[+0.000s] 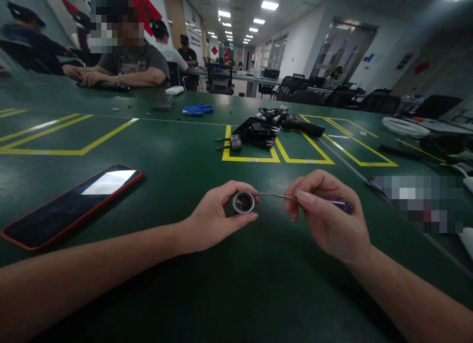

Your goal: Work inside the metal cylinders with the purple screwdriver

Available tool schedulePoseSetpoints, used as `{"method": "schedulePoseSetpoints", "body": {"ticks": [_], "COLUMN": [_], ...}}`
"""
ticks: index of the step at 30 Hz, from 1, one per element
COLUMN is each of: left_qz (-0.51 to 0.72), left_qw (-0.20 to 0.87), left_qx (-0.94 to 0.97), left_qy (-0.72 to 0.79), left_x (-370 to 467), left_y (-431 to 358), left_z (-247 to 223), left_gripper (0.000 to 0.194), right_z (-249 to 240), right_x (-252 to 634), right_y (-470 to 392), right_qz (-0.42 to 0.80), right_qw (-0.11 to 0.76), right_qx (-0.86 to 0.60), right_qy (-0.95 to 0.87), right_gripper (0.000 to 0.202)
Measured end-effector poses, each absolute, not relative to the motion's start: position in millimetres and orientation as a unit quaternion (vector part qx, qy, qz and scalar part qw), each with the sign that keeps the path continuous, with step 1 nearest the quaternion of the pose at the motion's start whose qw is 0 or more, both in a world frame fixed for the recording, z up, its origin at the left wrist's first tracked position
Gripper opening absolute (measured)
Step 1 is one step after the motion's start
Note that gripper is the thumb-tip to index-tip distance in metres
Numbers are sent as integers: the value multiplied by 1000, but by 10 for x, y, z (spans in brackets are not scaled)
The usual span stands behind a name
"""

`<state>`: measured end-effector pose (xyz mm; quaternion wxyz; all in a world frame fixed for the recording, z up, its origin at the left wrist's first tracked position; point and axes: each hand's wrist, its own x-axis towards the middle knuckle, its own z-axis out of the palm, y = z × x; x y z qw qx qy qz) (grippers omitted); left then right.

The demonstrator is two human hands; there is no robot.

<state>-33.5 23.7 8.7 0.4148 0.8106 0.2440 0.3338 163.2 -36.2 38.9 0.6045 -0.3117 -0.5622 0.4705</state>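
Between the thumb and fingers of my left hand [207, 219] is a small round metal cup-like part [243, 202], its open end facing me. The inside looks dark, with some uneven grey material that I cannot make out. My right hand [330, 217] is closed around a thin screwdriver [273, 195] with a dark blue-purple handle. Its shaft points left, and the tip reaches the upper rim of the round part; whether it touches is unclear. Both hands are raised a little over the green table [236, 284].
A phone in a red case [74, 202] lies at left. Beyond my hands are grey cylindrical parts [235, 142], a black tray [256, 132], dark tools [305, 127] and a blue glove [197, 109]. Yellow tape outlines [310, 161] mark the table. A person [135, 62] sits opposite.
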Motion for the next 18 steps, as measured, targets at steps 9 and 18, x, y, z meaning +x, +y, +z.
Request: {"method": "schedulePoseSetpoints", "body": {"ticks": [9,18], "left_qz": [342,380], "left_qw": [327,249], "left_qx": [847,857], "left_qy": [244,243], "left_x": [-319,-358], "left_y": [226,220], "left_z": [82,74], "left_gripper": [17,25], "right_z": [351,334], "right_x": [1603,1594], "right_y": [-378,-424], "right_qz": [485,476], "right_qw": [579,568], "right_qx": [-315,-301], "right_qy": [-574,-600], "right_gripper": [3,4]}}
